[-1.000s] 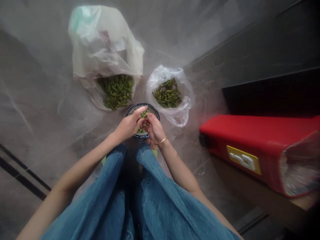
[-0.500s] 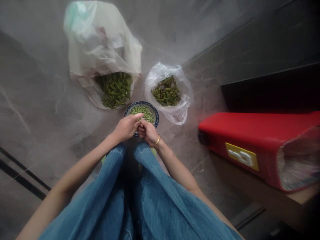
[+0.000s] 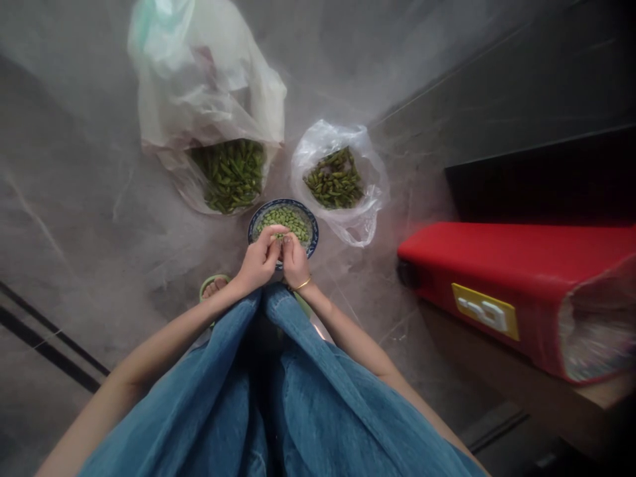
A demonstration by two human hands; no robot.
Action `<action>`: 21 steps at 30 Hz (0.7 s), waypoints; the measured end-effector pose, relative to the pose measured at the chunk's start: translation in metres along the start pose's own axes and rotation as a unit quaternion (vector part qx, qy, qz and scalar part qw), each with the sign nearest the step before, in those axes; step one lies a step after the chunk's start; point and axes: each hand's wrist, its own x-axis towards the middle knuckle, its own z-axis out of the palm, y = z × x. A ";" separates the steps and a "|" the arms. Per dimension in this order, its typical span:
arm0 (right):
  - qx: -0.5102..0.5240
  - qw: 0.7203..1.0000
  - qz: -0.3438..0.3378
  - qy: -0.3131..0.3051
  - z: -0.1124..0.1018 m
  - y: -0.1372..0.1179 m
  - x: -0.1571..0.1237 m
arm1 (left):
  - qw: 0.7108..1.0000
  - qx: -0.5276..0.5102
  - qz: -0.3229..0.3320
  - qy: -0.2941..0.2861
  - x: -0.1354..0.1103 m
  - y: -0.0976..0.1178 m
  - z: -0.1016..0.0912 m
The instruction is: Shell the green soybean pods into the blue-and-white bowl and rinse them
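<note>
My left hand point(image 3: 258, 260) and my right hand point(image 3: 294, 258) meet fingertip to fingertip over the near rim of a blue-rimmed bowl point(image 3: 306, 218) of shelled green beans point(image 3: 285, 218). Both hands are closed in a pinch on a small green pod point(image 3: 278, 239) between them. A gold bangle circles my right wrist. The bowl sits on the grey floor just past my knees in blue jeans.
A large white plastic bag point(image 3: 209, 93) with green pods point(image 3: 229, 173) lies beyond the bowl at left. A smaller clear bag point(image 3: 370, 179) of pods sits at right. A red box point(image 3: 501, 285) lies on a wooden ledge at right. My foot in a green sandal point(image 3: 213, 286) shows left.
My hands drew back from above the bowl's middle to its near rim and closed together. The beans in the bowl are now uncovered. The view shifted slightly.
</note>
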 end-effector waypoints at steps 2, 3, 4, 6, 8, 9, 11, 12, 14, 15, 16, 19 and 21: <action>-0.010 1.000 0.017 0.017 -0.002 0.004 0.001 | 1.000 0.021 -0.009 -0.020 0.001 -0.005 0.002; -0.009 0.999 0.024 0.022 -0.003 0.006 0.001 | 0.999 0.029 -0.011 -0.029 0.002 -0.007 0.003; -0.006 0.999 0.028 0.026 -0.004 0.008 0.001 | 0.999 0.034 -0.010 -0.036 0.003 -0.009 0.004; 0.009 0.999 0.035 0.026 -0.005 0.013 0.000 | 0.998 0.033 -0.013 -0.047 0.006 -0.012 0.004; 0.038 0.998 0.047 0.022 -0.005 0.017 0.001 | 0.998 0.023 -0.028 -0.049 0.008 -0.013 0.004; 0.055 0.997 0.053 0.022 -0.005 0.019 0.001 | 0.998 0.014 -0.039 -0.046 0.009 -0.015 0.004; 0.088 0.994 0.066 0.022 -0.004 0.023 0.003 | 0.996 -0.027 -0.075 -0.042 0.011 -0.019 0.005; 0.106 0.991 0.075 0.021 -0.003 0.025 0.004 | 0.993 -0.055 -0.098 -0.040 0.012 -0.022 0.006; 0.149 0.983 0.105 0.018 -0.001 0.027 0.006 | 0.984 -0.105 -0.139 -0.041 0.014 -0.027 0.007; 0.172 0.977 0.127 0.018 0.000 0.028 0.007 | 0.981 -0.113 -0.152 -0.043 0.014 -0.029 0.006; 0.194 0.969 0.150 0.019 0.001 0.028 0.007 | 0.981 -0.102 -0.158 -0.046 0.015 -0.030 0.005; 0.241 0.948 0.208 0.025 0.003 0.025 0.008 | 0.987 0.008 -0.136 -0.080 0.017 -0.028 -0.001; 0.257 0.939 0.227 0.027 0.004 0.023 0.008 | 0.984 0.093 -0.112 -0.108 0.019 -0.025 -0.005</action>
